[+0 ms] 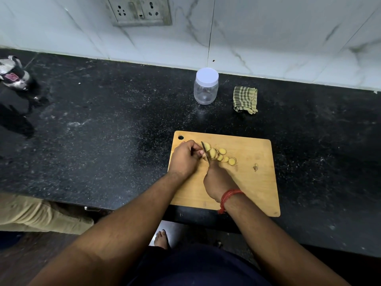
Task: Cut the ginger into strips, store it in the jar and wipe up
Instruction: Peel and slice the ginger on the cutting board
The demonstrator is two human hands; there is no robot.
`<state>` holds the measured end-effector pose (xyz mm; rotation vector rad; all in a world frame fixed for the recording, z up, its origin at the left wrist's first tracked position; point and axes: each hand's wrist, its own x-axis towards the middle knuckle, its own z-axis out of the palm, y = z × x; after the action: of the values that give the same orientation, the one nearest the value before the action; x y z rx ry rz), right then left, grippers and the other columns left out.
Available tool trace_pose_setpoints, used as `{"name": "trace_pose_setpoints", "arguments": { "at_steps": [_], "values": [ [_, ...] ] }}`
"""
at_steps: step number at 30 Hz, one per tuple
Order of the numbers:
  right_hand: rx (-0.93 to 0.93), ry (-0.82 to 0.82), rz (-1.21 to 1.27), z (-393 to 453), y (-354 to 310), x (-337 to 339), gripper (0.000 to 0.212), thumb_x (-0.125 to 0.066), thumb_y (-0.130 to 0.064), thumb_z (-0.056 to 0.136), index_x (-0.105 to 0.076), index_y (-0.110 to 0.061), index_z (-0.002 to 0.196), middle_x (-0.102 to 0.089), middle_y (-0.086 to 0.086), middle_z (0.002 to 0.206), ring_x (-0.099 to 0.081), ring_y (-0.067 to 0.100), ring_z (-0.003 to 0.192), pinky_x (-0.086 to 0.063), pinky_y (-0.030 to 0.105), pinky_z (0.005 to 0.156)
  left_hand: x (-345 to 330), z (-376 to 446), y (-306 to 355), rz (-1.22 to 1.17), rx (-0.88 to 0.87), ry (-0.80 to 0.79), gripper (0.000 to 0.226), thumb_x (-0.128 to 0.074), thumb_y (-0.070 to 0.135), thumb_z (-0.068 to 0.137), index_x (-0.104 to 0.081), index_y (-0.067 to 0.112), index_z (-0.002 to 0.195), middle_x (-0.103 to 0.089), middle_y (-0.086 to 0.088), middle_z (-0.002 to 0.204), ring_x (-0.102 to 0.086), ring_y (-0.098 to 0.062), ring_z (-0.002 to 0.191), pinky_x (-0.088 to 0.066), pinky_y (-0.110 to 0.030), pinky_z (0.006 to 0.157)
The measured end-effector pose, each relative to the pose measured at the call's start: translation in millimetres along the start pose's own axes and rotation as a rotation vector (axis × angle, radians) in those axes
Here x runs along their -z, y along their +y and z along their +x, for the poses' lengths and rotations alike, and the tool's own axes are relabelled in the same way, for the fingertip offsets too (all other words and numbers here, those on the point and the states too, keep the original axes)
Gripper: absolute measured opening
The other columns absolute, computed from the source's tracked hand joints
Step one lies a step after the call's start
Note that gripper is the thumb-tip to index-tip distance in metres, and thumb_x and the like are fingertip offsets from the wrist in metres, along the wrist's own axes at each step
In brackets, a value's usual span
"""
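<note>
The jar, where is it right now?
In the head view, the jar stands lidded near the back wall, on the counter beyond the cutting board, just left of the checked cloth.

A wall socket (140,11) above the black counter (103,112); steel vessel (14,76) far left

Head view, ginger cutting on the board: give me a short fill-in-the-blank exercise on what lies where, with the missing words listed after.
1. The right hand grips a ____ over the ginger slices.
2. The ginger lies on a wooden ____ on the dark counter.
3. The jar by the wall has its white lid ____.
4. The checked cloth lies to the ____ of the jar.

Missing words: knife; cutting board; on; right
</note>
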<state>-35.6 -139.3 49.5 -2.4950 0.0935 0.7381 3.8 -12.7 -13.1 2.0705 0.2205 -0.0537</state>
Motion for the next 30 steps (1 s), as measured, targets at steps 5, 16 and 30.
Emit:
{"name": "trace_pose_setpoints", "arguments": {
  "at_steps": [5,16,30],
  "values": [
    [-0.034,-0.048,0.006,1,-9,6,0.045,-0.035,-0.001,0.096,-0.034,-0.005,0.141,-0.064,0.019,0.112,-0.063,0.033,0.093,-0.036,0.028,0.052,1,-2,1,0.044,-0.026,0.01,0.031,-0.072,0.014,0.091,-0.057,0.032,0.07,-0.073,0.007,0.089,-0.065,-0.019,0.092,-0.047,-0.046,0.103],
    [-0.088,-0.197,-0.156,0,-25,29,0.041,-0.041,0.001,0.098,-0.04,0.004,0.139,-0.051,0.008,0.077,-0.04,0.016,0.056,-0.031,0.026,0.046,-1,-5,0,0.018,-0.064,0.024,0.016,-0.072,0.009,0.09,-0.064,0.02,0.08,-0.067,0.009,0.089,-0.065,-0.02,0.09,-0.05,-0.044,0.1],
    [-0.042,-0.335,-0.223,15,-24,39,0.023,-0.036,0.005,0.092,-0.056,-0.003,0.083,-0.054,0.014,0.065,-0.052,0.024,0.055,-0.038,0.024,0.046,-4,-3,-8,0.05,-0.103,0.044,0.017,-0.071,0.009,0.09,-0.061,0.017,0.079,-0.064,-0.003,0.095,-0.062,-0.02,0.089,-0.053,-0.043,0.084]
  ]
}}
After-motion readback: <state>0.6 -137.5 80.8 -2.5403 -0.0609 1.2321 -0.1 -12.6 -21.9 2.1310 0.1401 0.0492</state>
